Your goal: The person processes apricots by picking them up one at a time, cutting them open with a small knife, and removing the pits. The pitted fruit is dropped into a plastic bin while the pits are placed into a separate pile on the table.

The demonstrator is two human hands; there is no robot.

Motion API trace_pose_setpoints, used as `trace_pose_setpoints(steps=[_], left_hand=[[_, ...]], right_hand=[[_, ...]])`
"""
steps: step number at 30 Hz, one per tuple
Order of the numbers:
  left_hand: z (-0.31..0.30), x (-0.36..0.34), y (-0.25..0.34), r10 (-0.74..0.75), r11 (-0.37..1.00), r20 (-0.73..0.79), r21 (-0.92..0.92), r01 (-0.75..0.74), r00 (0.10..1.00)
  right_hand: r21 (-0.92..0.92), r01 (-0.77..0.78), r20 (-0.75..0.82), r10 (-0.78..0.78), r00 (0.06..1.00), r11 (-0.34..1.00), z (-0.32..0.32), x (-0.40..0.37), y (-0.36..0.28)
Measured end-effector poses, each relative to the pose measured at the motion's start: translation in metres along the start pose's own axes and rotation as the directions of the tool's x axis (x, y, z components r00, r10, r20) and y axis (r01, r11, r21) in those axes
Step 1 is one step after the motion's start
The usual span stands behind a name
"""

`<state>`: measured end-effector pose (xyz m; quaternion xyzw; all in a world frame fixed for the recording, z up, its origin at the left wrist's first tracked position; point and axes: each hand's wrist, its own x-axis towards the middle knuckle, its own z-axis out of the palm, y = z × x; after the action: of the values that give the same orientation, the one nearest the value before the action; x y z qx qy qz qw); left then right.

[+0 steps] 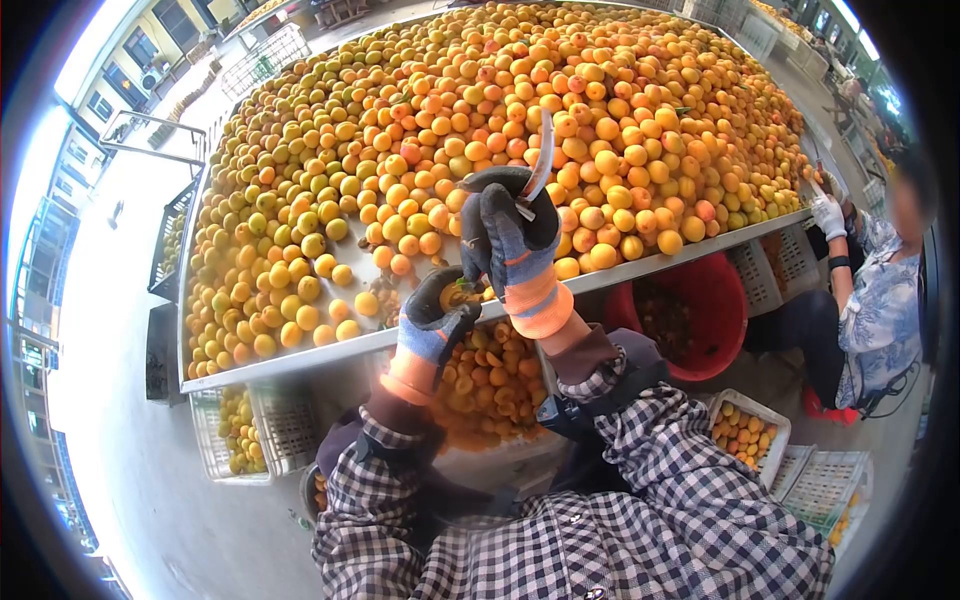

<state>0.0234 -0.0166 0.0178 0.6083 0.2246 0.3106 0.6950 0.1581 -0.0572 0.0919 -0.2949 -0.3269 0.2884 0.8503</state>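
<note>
My right hand (pixel 512 240), in a dark-palmed glove with an orange cuff, is closed around a small curved knife. The knife's blade (pixel 545 158) points up and away from me, over the heaped apricots (pixel 620 120). Lower and to the left, my gloved left hand (pixel 436 325) curls its fingers round an apricot (pixel 459 293), which is partly hidden by the glove. Both hands are above the near edge of the metal-rimmed table (pixel 290 362). Directly below them, apricot halves (pixel 495 365) fill a container whose sides are mostly hidden.
A red tub (pixel 725 320) with dark scraps stands under the table edge to the right. White crates (pixel 290 425) are at lower left, and a crate of apricots (pixel 770 462) is at lower right. Another person (pixel 880 290) sits at the right, a white-gloved hand (pixel 828 215) by the table.
</note>
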Motion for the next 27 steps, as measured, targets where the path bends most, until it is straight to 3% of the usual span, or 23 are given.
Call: trace_pose_setpoints(steps=[5, 11, 15, 19, 21, 22, 24, 26, 27], left_hand=[[-0.003, 0.0, -0.001, 0.082, 0.992, 0.012, 0.09, -0.082, 0.997], [-0.001, -0.001, -0.003, 0.122, 0.967, 0.018, 0.224, -0.122, 0.992], [-0.001, 0.002, -0.011, 0.163, 0.93, 0.014, 0.332, -0.158, 0.987], [0.001, 0.004, -0.005, 0.091, 0.962, -0.004, 0.26, -0.087, 0.996], [-0.002, 0.005, 0.001, 0.249, 0.794, 0.1, 0.549, -0.262, 0.963], [-0.002, 0.006, 0.0, 0.247, 0.794, 0.103, 0.549, -0.262, 0.964], [-0.002, 0.01, -0.005, 0.334, 0.615, 0.147, 0.715, -0.333, 0.931], [-0.002, 0.013, -0.01, 0.287, 0.651, 0.135, 0.699, -0.296, 0.948], [-0.001, 0.015, -0.011, 0.238, 0.687, 0.123, 0.68, -0.256, 0.963]], right_hand=[[-0.09, 0.105, 0.045, -0.102, 0.994, 0.99, 0.001, -0.003, 0.01], [-0.031, 0.068, 0.04, -0.066, 0.997, 0.997, -0.001, -0.005, 0.016], [0.028, 0.018, -0.059, -0.016, 0.998, 0.999, -0.004, -0.004, 0.028], [0.042, -0.063, -0.115, 0.067, 0.991, 0.997, -0.003, 0.0, 0.027], [0.128, -0.124, -0.167, 0.145, 0.975, 0.984, -0.009, 0.005, 0.037], [0.216, -0.183, -0.208, 0.228, 0.951, 0.959, -0.011, 0.008, 0.041], [0.237, -0.197, -0.227, 0.251, 0.941, 0.951, -0.017, 0.009, 0.047], [0.246, -0.284, -0.347, 0.357, 0.867, 0.927, -0.023, 0.011, 0.052], [0.23, -0.235, -0.385, 0.31, 0.869, 0.944, -0.034, 0.02, 0.072]])
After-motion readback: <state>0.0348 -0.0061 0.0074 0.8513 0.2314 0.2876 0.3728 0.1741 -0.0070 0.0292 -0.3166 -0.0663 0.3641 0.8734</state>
